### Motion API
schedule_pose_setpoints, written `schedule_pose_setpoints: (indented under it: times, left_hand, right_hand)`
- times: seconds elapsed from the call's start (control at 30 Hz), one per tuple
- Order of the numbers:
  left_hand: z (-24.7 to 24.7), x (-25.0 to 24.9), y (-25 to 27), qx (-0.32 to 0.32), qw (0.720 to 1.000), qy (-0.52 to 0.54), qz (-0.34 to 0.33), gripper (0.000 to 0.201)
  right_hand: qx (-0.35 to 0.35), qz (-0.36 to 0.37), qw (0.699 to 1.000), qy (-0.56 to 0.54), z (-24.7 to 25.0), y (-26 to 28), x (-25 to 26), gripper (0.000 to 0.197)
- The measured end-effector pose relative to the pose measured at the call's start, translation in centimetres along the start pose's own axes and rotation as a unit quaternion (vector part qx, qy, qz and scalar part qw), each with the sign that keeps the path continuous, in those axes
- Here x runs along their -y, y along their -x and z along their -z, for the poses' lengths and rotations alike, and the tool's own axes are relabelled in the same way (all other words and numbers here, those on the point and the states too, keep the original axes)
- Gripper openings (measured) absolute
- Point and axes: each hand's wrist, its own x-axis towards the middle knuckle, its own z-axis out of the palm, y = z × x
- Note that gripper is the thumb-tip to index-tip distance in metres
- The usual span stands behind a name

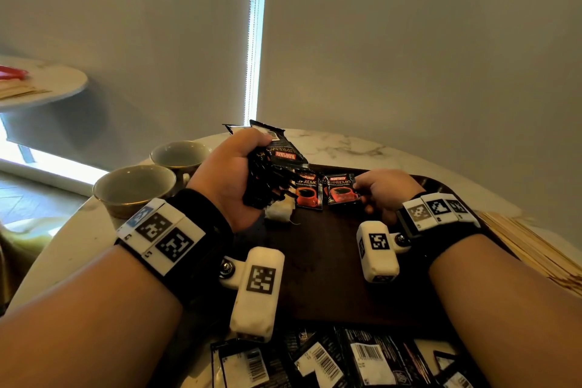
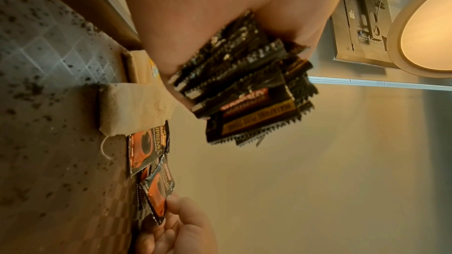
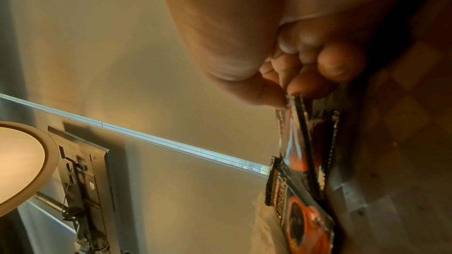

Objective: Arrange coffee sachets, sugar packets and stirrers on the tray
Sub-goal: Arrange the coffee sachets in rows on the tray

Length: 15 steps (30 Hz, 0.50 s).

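A dark brown tray [image 1: 318,264] lies on the marble table. My left hand [image 1: 226,176] grips a thick stack of black coffee sachets [image 1: 274,167] above the tray's far left part; the stack [image 2: 244,84] fans out of my fist. Two sachets lie face up on the tray: one [image 1: 309,190] on the left, and one [image 1: 341,189] whose right edge my right hand [image 1: 382,189] pinches between thumb and fingers. The pinched sachet [image 3: 296,134] is tilted off the tray surface. A white tea bag [image 1: 278,211] lies under my left hand.
Two empty cups [image 1: 135,186] [image 1: 181,154] stand left of the tray. Several more sachets [image 1: 340,359], barcode side up, lie at the table's near edge. Wooden stirrers [image 1: 529,249] lie stacked to the right of the tray. A second round table [image 1: 41,82] stands at far left.
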Motion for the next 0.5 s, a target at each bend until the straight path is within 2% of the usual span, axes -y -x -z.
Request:
schedule_pose_setpoints:
  times: [0.3, 0.5]
  left_hand:
    - [0.06, 0.02, 0.05, 0.001, 1.000, -0.001, 0.001, 0.031]
    - [-0.07, 0.03, 0.08, 0.010, 1.000, 0.002, -0.002, 0.024]
  right_hand:
    - [0.053, 0.033, 0.995, 0.084, 0.00, 0.53, 0.58, 0.012]
    - [0.032, 0.045, 0.997, 0.048, -0.07, 0.62, 0.32, 0.011]
